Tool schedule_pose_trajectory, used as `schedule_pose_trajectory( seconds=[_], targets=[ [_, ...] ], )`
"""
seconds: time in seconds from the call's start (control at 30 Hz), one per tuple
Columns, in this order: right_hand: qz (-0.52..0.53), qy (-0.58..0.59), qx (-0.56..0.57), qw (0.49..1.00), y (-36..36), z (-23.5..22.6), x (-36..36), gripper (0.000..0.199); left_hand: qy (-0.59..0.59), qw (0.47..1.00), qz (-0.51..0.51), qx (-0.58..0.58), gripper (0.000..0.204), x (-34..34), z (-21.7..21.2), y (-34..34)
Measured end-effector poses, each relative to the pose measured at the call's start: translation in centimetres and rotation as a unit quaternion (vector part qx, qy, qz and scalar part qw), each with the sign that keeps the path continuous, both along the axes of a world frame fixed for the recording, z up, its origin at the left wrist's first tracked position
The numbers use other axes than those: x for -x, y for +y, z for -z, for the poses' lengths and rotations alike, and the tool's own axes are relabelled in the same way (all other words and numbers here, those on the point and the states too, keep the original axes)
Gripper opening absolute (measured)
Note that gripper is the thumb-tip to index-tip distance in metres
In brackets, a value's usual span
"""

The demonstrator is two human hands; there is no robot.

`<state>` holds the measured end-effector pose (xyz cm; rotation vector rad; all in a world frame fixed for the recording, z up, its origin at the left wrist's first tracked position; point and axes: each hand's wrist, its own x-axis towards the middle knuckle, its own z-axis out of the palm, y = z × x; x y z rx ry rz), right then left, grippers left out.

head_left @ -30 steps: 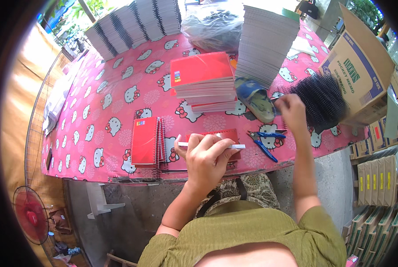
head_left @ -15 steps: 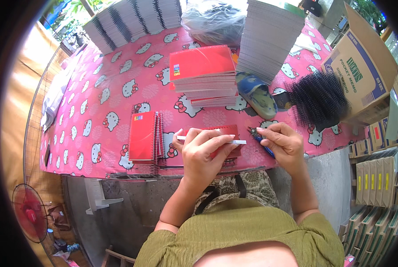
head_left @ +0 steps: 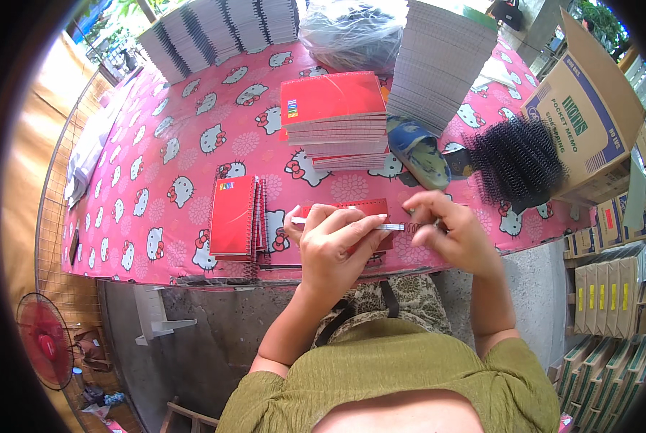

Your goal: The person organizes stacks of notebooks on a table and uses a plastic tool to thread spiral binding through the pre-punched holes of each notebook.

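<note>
Left hand (head_left: 337,242): clenched around one thin red notebook (head_left: 362,216), flat card cover.
Right hand (head_left: 449,234): pinching a wire coil (head_left: 415,226) at its edge.
Beyond: one stack of red notebooks (head_left: 335,119); black bristly coil pile (head_left: 518,160).

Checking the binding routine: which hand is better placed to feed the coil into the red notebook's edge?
Probably the right hand: it pinches the coil end at the red notebook edge, while the left hand grips the notebook itself.

Notebook-binding workshop: notebook stacks (head_left: 335,119), spiral coils (head_left: 516,160), cartons (head_left: 588,108).
</note>
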<state>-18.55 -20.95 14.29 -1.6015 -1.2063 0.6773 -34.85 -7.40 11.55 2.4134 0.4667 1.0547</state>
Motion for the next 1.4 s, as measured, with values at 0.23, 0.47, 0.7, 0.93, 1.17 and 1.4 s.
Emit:
schedule_pose_trajectory(
  seconds=[0.23,0.47,0.7,0.93,1.17,1.4],
  targets=[
    [0.043,-0.276,-0.062,0.958,0.2,0.3,1.7,0.025,-0.019,0.997,-0.016,0.069,0.029,0.2,0.1,-0.3],
    [0.054,-0.324,-0.08,0.941,0.8,0.5,2.3,0.025,-0.008,0.999,-0.02,0.049,0.028,0.3,0.4,-0.4],
    [0.036,-0.236,-0.048,0.97,1.0,0.4,2.7,0.024,-0.011,0.999,-0.02,0.04,0.026,0.4,0.3,-0.5],
    [0.07,-0.253,-0.085,0.961,1.7,0.2,3.7,0.013,-0.011,0.999,-0.019,0.044,0.024,0.7,0.3,-0.7],
    [-0.04,-0.243,-0.104,0.964,2.5,0.3,-1.1,0.005,-0.015,1.0,-0.004,0.02,0.023,1.3,0.1,-1.1],
    [0.125,-0.457,0.19,0.86,5.5,7.7,-10.2,0.047,-0.032,0.999,-0.018,-0.002,0.036,0.4,0.2,-0.4]
  ],
)
